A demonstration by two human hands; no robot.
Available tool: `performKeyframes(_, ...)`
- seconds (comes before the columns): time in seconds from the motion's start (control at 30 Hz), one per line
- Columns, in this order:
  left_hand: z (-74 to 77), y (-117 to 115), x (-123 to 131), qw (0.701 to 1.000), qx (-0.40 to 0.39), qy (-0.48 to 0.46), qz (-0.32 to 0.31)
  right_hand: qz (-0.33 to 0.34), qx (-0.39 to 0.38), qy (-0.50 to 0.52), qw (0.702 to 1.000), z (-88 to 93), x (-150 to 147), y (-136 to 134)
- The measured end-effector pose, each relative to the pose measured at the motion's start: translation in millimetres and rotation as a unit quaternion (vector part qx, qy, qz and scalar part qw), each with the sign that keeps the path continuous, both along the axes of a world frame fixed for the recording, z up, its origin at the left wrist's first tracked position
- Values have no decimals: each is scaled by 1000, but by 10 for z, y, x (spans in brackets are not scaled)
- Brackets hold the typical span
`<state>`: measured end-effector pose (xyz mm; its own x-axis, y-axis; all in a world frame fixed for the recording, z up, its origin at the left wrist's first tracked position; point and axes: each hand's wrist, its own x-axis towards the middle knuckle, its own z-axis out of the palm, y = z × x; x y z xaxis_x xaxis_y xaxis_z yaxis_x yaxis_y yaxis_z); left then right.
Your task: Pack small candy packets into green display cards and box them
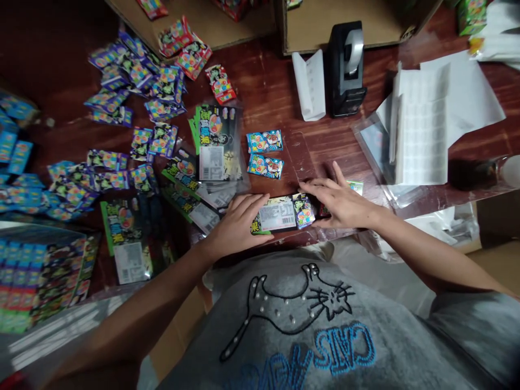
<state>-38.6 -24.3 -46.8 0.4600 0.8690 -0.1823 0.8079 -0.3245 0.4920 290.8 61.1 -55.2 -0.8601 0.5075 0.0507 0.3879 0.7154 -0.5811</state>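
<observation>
A flat, printed candy bag [277, 215] with a white barcode label lies near the table's front edge. My left hand [241, 225] grips its left end, fingers along the top and thumb below. At the bag's right end is a purple candy packet [304, 210], partly in the opening as far as I can tell. My right hand [339, 203] is closed over small candy packets beside it; a red one shows under the fingers, and a green one [356, 187] sticks out behind the hand. Two blue candy packets [265, 153] lie just beyond the bag.
More printed bags [219, 143] lie left of centre. Loose purple packets [142, 76] and blue packets [18, 151] pile up at left. A black tape dispenser [347, 70], white label sheets [422, 127] and a cardboard box [353, 24] stand at the back and right.
</observation>
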Motion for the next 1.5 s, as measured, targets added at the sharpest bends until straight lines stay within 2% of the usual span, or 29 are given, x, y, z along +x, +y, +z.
performKeyframes(0.27,-13,6,19,1000,15,5,10,6,20,2,1000,4,23,64)
performKeyframes(0.5,-33,-7,76,998,40,5,42,-76,49,-18,996,95,79,1)
performKeyframes(0.73,-70,-3,200,998,58,-1,26,-28,48,7,998,-24,-65,-194)
performKeyframes(0.8,-66,8,205,998,58,2,24,-28,52,8,998,-8,-2,-176)
performKeyframes(0.97,-63,29,177,997,56,26,43,-119,73,-43,989,52,427,-83)
performKeyframes(1.07,-68,52,217,997,54,16,48,-78,51,-16,995,-57,536,-71)
performKeyframes(1.23,-93,102,301,998,46,-17,30,-9,27,84,996,-272,300,-3)
performKeyframes(1.37,-126,144,284,999,35,-23,17,38,-7,94,995,-299,182,158)
performKeyframes(1.5,-143,177,303,998,41,-30,22,51,-22,94,994,-309,116,283)
